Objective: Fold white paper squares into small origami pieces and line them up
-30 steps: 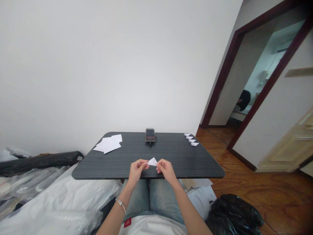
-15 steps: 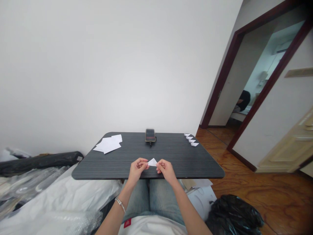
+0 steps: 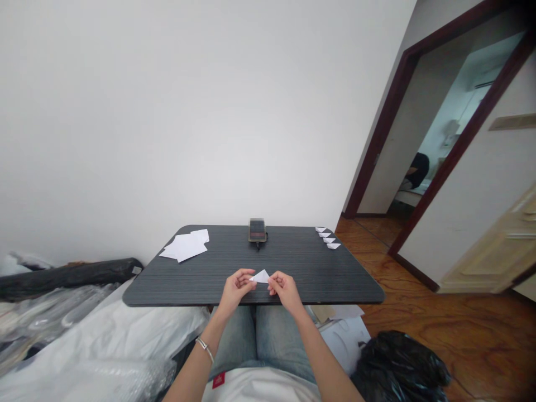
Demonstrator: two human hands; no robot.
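A small white piece of folded paper (image 3: pixel 261 276), shaped like a triangle with its point up, is held just above the front of the dark table (image 3: pixel 268 259). My left hand (image 3: pixel 238 287) is at its left corner, thumb and fingers loosely around the tip, which shows between them. At the right corner, my right hand (image 3: pixel 283 286) pinches the paper between thumb and fingers. Several small folded paper pieces (image 3: pixel 329 240) lie in a row at the table's right edge. Flat white paper sheets (image 3: pixel 186 247) lie overlapping on the left.
A small dark device (image 3: pixel 257 230) with a cable stands at the table's back middle, near the white wall. Plastic-wrapped bundles (image 3: pixel 96 335) are on the left. A black plastic bag (image 3: pixel 402 365) sits on the floor at right. Through the doorway, part of a person (image 3: pixel 417 170) shows.
The folded paper has tilted and shifted slightly left, its left tip now showing in front of my left fingers. My left thumb and fingers have loosened a little; my right hand has hardly moved.
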